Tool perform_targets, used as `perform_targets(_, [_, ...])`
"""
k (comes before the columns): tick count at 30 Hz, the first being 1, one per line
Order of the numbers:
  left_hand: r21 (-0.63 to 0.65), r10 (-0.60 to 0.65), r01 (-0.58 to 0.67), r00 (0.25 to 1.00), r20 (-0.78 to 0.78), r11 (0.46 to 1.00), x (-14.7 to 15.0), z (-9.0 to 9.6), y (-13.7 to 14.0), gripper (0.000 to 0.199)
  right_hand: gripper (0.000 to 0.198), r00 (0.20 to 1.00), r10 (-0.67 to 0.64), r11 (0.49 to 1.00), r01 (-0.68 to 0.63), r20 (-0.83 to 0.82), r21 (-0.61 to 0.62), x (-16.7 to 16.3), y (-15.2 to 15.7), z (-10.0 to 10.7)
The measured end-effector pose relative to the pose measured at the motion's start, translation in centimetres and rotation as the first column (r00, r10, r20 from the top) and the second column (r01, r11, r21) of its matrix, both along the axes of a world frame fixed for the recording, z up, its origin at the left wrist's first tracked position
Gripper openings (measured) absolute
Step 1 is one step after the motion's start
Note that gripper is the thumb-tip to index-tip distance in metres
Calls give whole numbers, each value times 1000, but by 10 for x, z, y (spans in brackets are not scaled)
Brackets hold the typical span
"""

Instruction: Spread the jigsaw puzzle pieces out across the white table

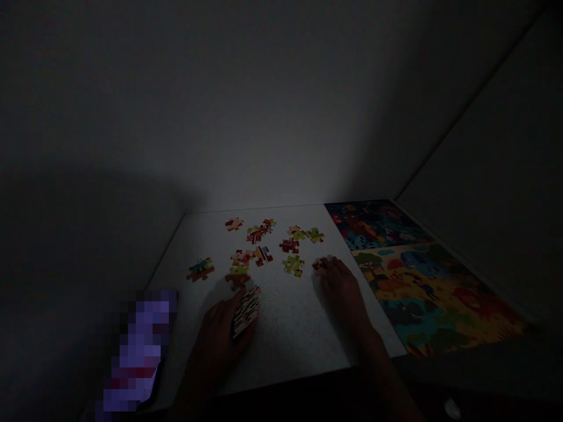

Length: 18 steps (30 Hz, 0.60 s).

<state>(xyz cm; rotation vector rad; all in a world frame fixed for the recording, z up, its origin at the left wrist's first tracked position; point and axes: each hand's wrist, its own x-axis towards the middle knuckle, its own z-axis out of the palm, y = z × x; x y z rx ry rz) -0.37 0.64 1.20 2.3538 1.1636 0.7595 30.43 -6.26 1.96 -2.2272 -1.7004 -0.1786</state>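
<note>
Down at lower centre, the left hand curls around a stack of puzzle pieces, whose long axis slants up to the right. Farther up, right of centre, the right hand bends onto a reddish piece; whether pinching or merely pressing, I cannot tell. Just left lies a green piece, nearer this hand than the other.

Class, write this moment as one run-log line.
left hand: holds puzzle-piece stack; right hand: touching reddish piece; loose pieces: on white table
</note>
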Motion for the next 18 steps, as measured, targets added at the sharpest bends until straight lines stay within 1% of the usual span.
perform_targets(4, [-7, -7, 7, 1000, -4, 1000, -1, -1, 1, 51, 44, 999, 2, 992, 4, -51, 126, -2, -1, -9])
perform_targets(9, [28, -9, 9, 1000, -3, 1000, -3, -7, 1, 51, 42, 997, 53, 983, -44, -51, 176, -3, 0, -11])
perform_targets(14, [77, -25, 26, 1000, -10, 997, -4, -11, 2, 51, 43, 998, 16, 992, -8, -68, 126, -3, 0, -9])
perform_targets(18, [9, 28, -28, 1000, 11, 1000, -2, -10, -1, 58, 43, 997, -50, 997, 53, -54, 59, -8, 1, -7])
